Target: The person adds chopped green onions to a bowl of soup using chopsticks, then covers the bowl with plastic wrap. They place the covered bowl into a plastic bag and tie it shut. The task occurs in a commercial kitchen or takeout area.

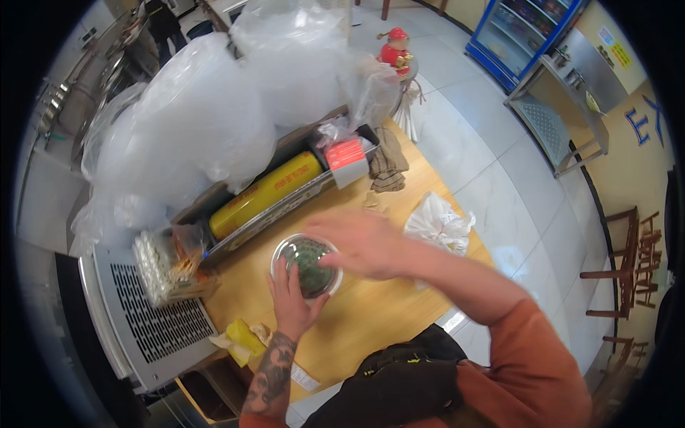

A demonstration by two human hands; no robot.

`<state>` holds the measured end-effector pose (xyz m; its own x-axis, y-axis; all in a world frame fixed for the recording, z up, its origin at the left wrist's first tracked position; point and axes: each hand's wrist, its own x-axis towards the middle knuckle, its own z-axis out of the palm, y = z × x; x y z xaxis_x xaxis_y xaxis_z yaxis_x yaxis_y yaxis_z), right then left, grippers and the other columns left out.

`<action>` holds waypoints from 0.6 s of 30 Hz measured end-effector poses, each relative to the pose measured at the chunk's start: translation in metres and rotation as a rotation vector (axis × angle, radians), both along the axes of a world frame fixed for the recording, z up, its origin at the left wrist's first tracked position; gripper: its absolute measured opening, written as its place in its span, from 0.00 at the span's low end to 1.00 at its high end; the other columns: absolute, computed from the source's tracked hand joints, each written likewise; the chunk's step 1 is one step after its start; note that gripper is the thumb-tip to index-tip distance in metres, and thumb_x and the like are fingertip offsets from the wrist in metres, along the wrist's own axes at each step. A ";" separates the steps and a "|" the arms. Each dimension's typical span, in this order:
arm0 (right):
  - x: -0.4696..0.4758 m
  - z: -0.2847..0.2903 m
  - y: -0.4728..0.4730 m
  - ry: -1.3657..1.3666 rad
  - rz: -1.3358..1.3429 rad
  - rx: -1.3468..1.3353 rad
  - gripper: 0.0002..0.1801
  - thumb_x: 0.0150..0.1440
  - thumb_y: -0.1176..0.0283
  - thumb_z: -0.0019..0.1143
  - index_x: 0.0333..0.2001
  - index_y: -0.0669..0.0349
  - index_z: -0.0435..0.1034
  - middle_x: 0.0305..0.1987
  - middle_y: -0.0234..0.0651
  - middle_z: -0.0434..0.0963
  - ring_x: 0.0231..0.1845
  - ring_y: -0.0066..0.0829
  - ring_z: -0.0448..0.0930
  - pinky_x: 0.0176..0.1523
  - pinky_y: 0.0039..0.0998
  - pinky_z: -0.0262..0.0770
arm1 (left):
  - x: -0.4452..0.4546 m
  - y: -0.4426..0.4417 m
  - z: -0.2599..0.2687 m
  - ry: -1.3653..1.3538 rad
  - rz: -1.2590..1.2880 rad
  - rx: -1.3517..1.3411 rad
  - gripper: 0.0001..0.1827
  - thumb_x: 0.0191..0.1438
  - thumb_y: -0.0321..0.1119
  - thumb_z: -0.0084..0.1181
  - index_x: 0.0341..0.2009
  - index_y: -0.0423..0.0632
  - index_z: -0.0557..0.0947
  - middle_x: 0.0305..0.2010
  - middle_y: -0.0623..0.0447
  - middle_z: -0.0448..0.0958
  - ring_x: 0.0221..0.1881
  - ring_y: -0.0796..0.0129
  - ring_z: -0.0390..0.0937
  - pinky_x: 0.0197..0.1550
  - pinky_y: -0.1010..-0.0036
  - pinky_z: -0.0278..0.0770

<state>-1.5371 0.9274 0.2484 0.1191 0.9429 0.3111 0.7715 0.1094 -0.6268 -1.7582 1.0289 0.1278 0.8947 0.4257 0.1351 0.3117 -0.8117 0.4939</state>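
Observation:
A round takeaway bowl [313,274] with a clear plastic lid stands on the wooden table, and something dark green shows through the lid. My left hand [291,297] grips it from the near left side, fingers over the lid and thumb along the rim. Blurred by motion, my right hand [358,243] is at the bowl's far right edge, its thumb over the lid. Whether it presses on the lid or hovers there cannot be made out.
Behind the bowl, a grey holder [278,214] carries a yellow film roll [265,195]. Large clear bags of white containers [187,117] rise beyond it. A tied white plastic bag [439,222] lies right, and a yellow crumpled wrapper [243,339] near my left forearm. A vented metal appliance [160,315] borders the table.

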 end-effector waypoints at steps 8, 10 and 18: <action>0.254 -0.104 -0.055 -0.066 -0.578 -0.684 0.32 0.54 0.40 0.45 0.32 0.62 0.73 0.33 0.44 0.79 0.35 0.45 0.79 0.40 0.38 0.74 | 0.127 -0.115 -0.056 -0.041 0.239 -0.638 0.11 0.49 0.28 0.53 0.40 0.47 0.76 0.42 0.48 0.75 0.43 0.55 0.72 0.43 0.61 0.69; 0.244 -0.150 -0.030 -0.161 -0.395 -0.753 0.38 0.51 0.35 0.45 0.42 0.64 0.69 0.34 0.49 0.78 0.39 0.48 0.79 0.41 0.42 0.74 | 0.160 -0.116 -0.105 -0.130 0.307 -0.327 0.10 0.50 0.30 0.52 0.40 0.49 0.76 0.39 0.49 0.74 0.42 0.56 0.71 0.42 0.61 0.67; 0.249 -0.233 -0.006 0.036 -0.313 -0.393 0.17 0.56 0.58 0.47 0.37 0.62 0.68 0.29 0.46 0.78 0.32 0.49 0.78 0.37 0.42 0.74 | 0.186 -0.119 -0.125 0.188 0.271 0.055 0.10 0.49 0.38 0.53 0.35 0.50 0.76 0.33 0.49 0.73 0.39 0.53 0.67 0.43 0.62 0.61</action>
<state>-1.2881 0.9210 0.0154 0.4195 0.9051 -0.0696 0.7064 -0.3737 -0.6012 -1.5724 0.9102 0.0025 0.7616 0.6479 0.0076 0.6011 -0.7109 0.3651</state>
